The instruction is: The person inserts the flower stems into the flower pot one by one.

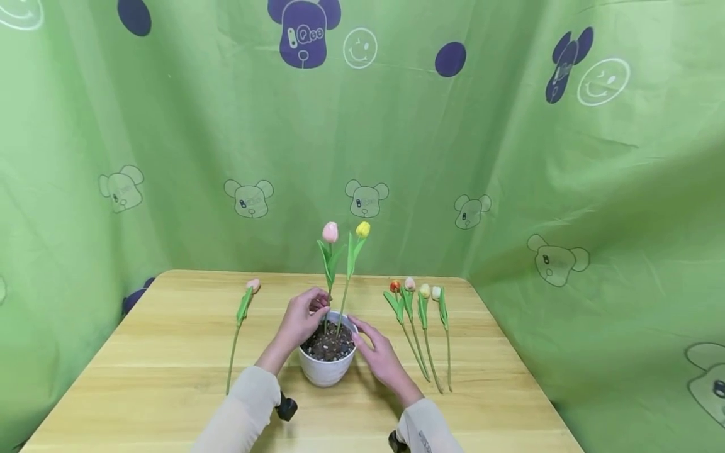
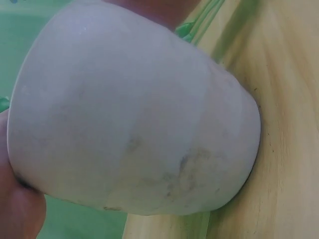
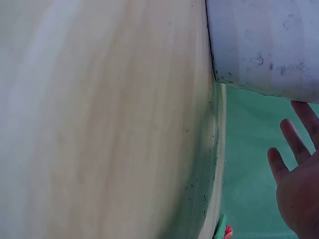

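A white pot (image 1: 326, 372) filled with dark soil (image 1: 324, 345) stands upright on the table, with a pink tulip (image 1: 330, 233) and a yellow tulip (image 1: 362, 229) rising from it. My left hand (image 1: 302, 319) is at the pot's left rim and pinches the pink tulip's stem low down, just above the soil. On the other side, my right hand (image 1: 381, 355) rests against the right rim with its fingers fairly straight. The left wrist view shows the pot's side (image 2: 134, 109) up close, marked with smudges. Spread fingers (image 3: 295, 142) reach to the pot in the right wrist view.
One pale pink tulip (image 1: 253, 286) lies on the table (image 1: 170, 352) left of the pot. Several more lie to the right, among them a red-orange tulip (image 1: 395, 286) and a white tulip (image 1: 436, 293). A green printed curtain (image 1: 419, 151) hangs behind and around the table.
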The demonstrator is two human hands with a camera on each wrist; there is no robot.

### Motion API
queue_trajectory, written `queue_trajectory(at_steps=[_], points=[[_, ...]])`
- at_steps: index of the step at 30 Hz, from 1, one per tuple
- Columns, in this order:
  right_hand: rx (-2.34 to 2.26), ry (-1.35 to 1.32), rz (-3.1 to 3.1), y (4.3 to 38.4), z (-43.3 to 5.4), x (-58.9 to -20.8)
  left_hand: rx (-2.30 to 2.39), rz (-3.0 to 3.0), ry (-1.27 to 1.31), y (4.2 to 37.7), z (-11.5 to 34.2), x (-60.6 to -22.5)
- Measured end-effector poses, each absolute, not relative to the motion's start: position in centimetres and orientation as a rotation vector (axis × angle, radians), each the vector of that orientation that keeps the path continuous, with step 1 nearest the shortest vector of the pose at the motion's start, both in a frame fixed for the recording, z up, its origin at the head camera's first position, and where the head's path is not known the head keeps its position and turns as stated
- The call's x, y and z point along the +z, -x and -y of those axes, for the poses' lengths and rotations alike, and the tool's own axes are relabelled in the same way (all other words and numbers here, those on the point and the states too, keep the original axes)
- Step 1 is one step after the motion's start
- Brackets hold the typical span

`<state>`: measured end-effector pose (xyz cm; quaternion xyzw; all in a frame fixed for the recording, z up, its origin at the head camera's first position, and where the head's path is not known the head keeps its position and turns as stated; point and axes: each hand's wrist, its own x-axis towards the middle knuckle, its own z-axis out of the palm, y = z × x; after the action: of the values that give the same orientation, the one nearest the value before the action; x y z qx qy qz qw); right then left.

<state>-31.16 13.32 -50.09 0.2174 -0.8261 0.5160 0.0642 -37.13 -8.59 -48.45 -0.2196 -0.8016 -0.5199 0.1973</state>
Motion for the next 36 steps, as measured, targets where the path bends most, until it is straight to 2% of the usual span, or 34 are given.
queue_trajectory(at_steps=[6,13,28,36], points=[[1.558,-0.598,2.466,33.0,-13.4,-52.6,-1.433,2.251,0.602,37.1,8.5,-48.3],[1.551,-0.658,2.490,33.8,-13.9,-53.4,-1.551,2.258,0.520,37.4,8.8,-48.0],[1.547,-0.622,2.496,33.5,-13.5,-53.4,-1.618,2.211,0.489,37.7,8.5,-47.7],[1.545,-0.655,2.505,31.7,-13.3,-50.8,-1.548,2.204,0.513,37.9,8.1,-48.2]])
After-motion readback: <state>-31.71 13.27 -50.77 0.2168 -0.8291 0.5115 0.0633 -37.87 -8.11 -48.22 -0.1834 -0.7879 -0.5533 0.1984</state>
